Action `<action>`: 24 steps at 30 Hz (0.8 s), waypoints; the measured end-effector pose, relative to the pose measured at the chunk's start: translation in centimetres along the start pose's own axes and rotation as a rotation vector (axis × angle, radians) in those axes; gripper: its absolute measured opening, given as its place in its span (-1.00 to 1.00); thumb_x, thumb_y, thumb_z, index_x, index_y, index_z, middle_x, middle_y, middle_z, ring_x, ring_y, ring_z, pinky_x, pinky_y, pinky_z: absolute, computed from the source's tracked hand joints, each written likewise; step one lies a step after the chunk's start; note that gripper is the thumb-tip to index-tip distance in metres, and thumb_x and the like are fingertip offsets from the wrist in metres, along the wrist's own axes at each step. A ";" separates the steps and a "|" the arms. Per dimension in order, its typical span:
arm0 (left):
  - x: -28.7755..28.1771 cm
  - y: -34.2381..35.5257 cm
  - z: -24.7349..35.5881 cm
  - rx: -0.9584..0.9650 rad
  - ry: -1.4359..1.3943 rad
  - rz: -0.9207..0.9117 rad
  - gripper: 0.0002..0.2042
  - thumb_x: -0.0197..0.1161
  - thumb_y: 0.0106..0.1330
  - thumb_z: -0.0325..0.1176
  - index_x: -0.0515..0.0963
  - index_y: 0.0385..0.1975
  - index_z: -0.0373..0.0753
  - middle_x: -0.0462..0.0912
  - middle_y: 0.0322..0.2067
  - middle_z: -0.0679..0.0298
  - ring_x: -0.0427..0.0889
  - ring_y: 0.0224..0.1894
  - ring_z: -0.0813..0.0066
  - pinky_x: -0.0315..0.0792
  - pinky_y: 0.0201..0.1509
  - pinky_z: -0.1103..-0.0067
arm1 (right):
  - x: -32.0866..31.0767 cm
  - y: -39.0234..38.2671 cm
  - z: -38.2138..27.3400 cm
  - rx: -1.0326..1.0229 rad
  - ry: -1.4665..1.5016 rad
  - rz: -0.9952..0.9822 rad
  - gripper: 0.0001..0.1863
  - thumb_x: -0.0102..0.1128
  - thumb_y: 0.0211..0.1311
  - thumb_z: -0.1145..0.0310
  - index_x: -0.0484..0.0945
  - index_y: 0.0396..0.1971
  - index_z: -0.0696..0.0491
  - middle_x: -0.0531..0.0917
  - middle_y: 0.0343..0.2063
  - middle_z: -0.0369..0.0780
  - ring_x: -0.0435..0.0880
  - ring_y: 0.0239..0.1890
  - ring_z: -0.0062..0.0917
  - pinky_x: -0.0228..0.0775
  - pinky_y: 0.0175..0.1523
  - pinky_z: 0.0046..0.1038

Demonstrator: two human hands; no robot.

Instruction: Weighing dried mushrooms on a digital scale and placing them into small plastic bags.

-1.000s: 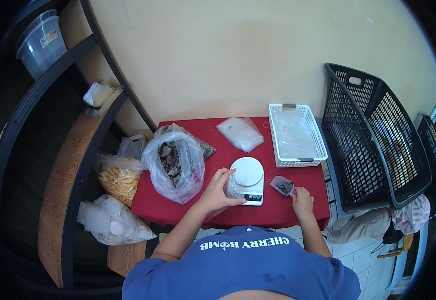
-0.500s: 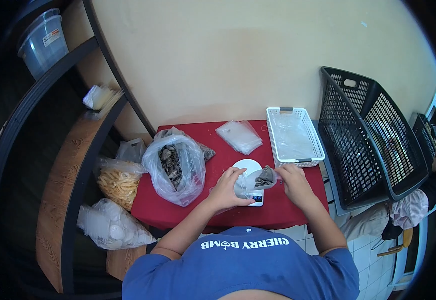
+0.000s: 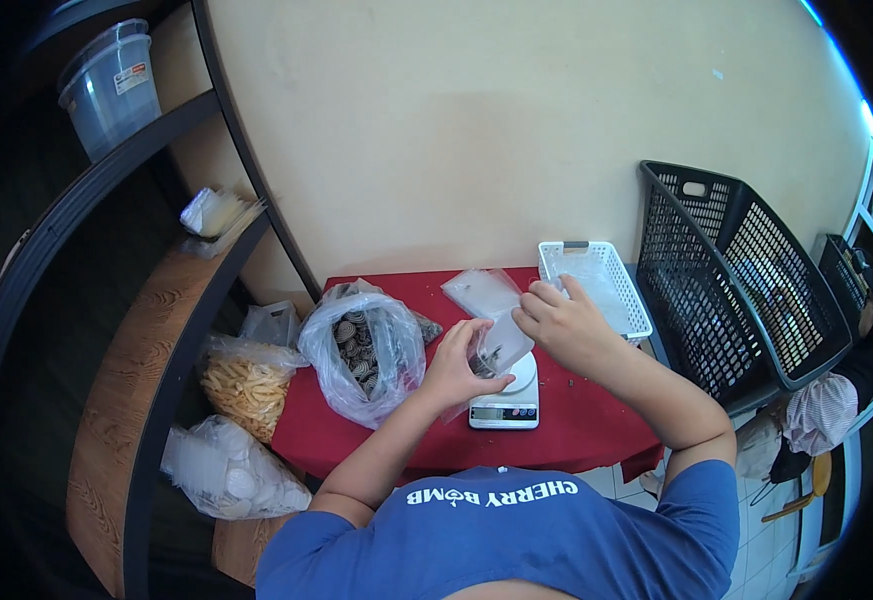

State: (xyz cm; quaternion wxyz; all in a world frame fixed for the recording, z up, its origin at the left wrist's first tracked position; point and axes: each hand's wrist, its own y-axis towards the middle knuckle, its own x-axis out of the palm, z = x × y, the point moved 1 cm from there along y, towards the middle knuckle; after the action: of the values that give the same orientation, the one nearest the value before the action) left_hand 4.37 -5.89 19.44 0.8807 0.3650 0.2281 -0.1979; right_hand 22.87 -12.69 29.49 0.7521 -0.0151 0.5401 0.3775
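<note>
A small clear plastic bag hangs between my hands, a few dark grey pieces gathered at its lower end. My left hand is curved round that lower end, thumb and fingers on either side. My right hand is closed at the bag's upper end; its fingertips are partly hidden. Below stands a white kitchen scale with a round plate, partly covered by the bag. To the left, a large open plastic bag holds many dark, ridged round pieces.
Flat clear bags lie at the back of the red-covered table. A white basket with clear plastic stands at right, beside a large black crate. Left are a bag of yellowish sticks, a bag of pale discs and shelves.
My right hand has moved up and left, lifting the small bag's end. The dark pieces have shifted from the right-hand end to the lower end by my left hand.
</note>
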 end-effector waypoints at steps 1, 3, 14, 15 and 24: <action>0.3 0.0 -0.3 0.003 -0.002 0.000 -0.26 0.55 -0.25 -0.21 0.39 0.02 -0.29 0.49 -0.15 0.15 0.53 -0.09 0.33 0.44 0.00 0.44 | -0.4 0.4 -0.1 -0.061 -0.043 0.032 -0.70 0.08 0.06 0.37 0.54 -0.16 0.04 0.53 -0.19 -0.29 0.45 0.04 -0.47 0.19 0.19 -0.22; 1.0 0.2 -0.6 -0.042 -0.101 0.008 -0.21 0.57 -0.27 -0.20 0.36 0.06 -0.31 0.47 -0.11 0.15 0.52 -0.08 0.36 0.44 0.02 0.46 | -1.4 1.0 -0.1 -0.115 -0.087 0.059 -0.71 0.07 0.07 0.37 0.54 -0.17 0.04 0.53 -0.18 -0.29 0.44 0.04 -0.48 0.17 0.21 -0.20; 5.5 2.8 -5.7 -0.028 -0.662 0.234 -0.33 0.41 0.04 -0.48 0.29 0.21 -0.29 0.45 -0.05 0.22 0.45 0.00 0.50 0.34 0.12 0.55 | 0.5 -9.9 3.0 0.720 0.267 0.476 -0.73 0.08 0.02 0.64 0.56 -0.22 0.17 0.58 -0.30 -0.12 0.50 -0.14 -0.22 0.31 -0.03 -0.28; 5.2 3.8 -4.3 0.076 -0.441 0.047 -0.28 0.45 -0.01 -0.37 0.28 0.22 -0.30 0.45 -0.02 0.19 0.45 0.02 0.42 0.34 0.14 0.51 | 1.6 -11.8 2.7 0.790 0.298 0.485 -0.73 0.05 0.03 0.66 0.55 -0.22 0.19 0.58 -0.30 -0.10 0.49 -0.15 -0.20 0.31 -0.03 -0.27; 11.6 4.6 -6.1 0.160 0.470 -0.733 0.17 0.44 -0.23 0.24 0.04 0.33 -0.38 0.14 0.31 -0.05 0.12 0.35 0.01 -0.02 0.40 0.18 | 6.8 -20.5 -0.5 1.195 0.408 0.279 -0.80 -0.02 0.20 0.57 0.53 -0.21 0.19 0.58 -0.23 -0.10 0.50 -0.11 -0.19 0.31 0.00 -0.29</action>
State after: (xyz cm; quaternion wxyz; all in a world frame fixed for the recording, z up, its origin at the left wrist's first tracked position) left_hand 14.65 -0.50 11.77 0.6455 0.3621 0.5204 -0.4258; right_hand 35.32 -23.77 15.78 0.4570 0.4053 0.7860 0.0953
